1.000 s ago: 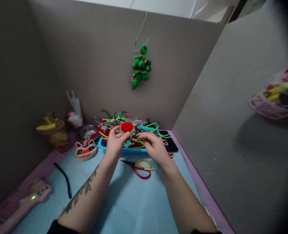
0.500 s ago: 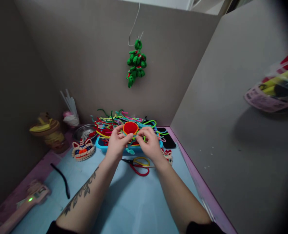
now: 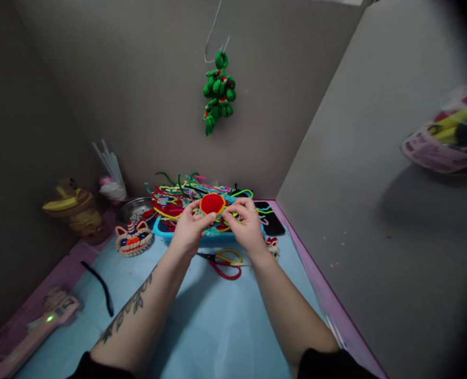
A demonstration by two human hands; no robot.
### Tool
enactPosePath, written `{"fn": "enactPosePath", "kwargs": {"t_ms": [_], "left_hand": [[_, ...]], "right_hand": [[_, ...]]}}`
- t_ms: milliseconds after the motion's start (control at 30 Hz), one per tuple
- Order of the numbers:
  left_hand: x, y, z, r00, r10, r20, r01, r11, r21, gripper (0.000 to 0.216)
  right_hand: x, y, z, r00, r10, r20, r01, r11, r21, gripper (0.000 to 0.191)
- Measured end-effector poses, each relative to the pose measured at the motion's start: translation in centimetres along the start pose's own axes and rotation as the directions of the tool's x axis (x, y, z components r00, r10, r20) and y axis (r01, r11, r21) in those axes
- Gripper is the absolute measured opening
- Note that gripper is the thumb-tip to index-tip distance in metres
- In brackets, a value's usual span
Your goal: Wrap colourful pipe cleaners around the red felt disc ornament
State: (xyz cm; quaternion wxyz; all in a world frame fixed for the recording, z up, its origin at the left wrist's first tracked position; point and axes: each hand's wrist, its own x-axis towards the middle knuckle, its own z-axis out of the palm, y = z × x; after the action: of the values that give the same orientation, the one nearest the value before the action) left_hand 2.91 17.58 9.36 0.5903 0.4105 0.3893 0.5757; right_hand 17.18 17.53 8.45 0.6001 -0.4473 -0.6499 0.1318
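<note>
Between my hands is a round red piece with an orange rim (image 3: 212,204), fuzzy like pipe cleaner work. My left hand (image 3: 189,226) is closed on its left edge, thumb at the front. At its lower right edge, my right hand (image 3: 243,223) pinches with thumb and fingertips; a teal strand seems to run there, though the fingers partly hide it. Behind and below the hands stands a blue tray (image 3: 163,230) heaped with many-coloured pipe cleaners (image 3: 170,195). Scissors (image 3: 227,264) with one yellow and one red handle lie on the table just below the hands.
A lion-face piece (image 3: 133,239) lies left, near a metal bowl (image 3: 132,210) of small bits. Further left are a black strip (image 3: 99,287) and a pink hot glue gun (image 3: 55,316) with a green light. A phone (image 3: 271,221) lies right. A green ornament (image 3: 219,95) hangs ahead.
The view has tilted slightly, so the surroundings sit a little higher. My right fingers have shifted slightly along the right edge of the red piece; my left hand keeps its hold.
</note>
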Motion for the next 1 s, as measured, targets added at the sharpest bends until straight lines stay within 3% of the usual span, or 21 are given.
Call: {"fn": "enactPosePath", "kwargs": {"t_ms": [100,300,500,633,833,1000], "left_hand": [[0.0,0.0,0.1,0.999,0.009,-0.051,-0.011,0.999,-0.039,0.07],[0.0,-0.2,0.1,0.993,0.069,-0.099,-0.074,0.996,-0.057,0.066],[-0.5,-0.3,0.3,0.99,0.097,-0.105,-0.097,0.995,0.003,0.071],[-0.6,-0.4,0.4,0.991,0.114,-0.073,-0.114,0.993,0.003,0.07],[-0.3,-0.7,0.4,0.991,0.126,-0.038,-0.127,0.992,-0.005,0.072],[-0.4,-0.6,0.3,0.991,0.132,-0.032,-0.13,0.99,0.063,0.07]], "right_hand": [[-0.3,-0.2,0.3,0.997,-0.018,-0.073,0.014,0.999,-0.045,0.002],[-1.3,-0.9,1.2,0.963,-0.216,-0.163,0.173,0.954,-0.247,0.008],[-1.7,-0.7,1.4,0.962,-0.207,-0.176,0.156,0.952,-0.263,0.011],[-1.6,-0.9,1.4,0.983,-0.107,-0.15,0.081,0.982,-0.17,0.012],[-1.2,-1.3,1.4,0.98,0.175,-0.091,-0.163,0.978,0.129,0.011],[-1.0,-1.3,1.3,0.972,0.231,-0.049,-0.217,0.957,0.192,0.011]]}}
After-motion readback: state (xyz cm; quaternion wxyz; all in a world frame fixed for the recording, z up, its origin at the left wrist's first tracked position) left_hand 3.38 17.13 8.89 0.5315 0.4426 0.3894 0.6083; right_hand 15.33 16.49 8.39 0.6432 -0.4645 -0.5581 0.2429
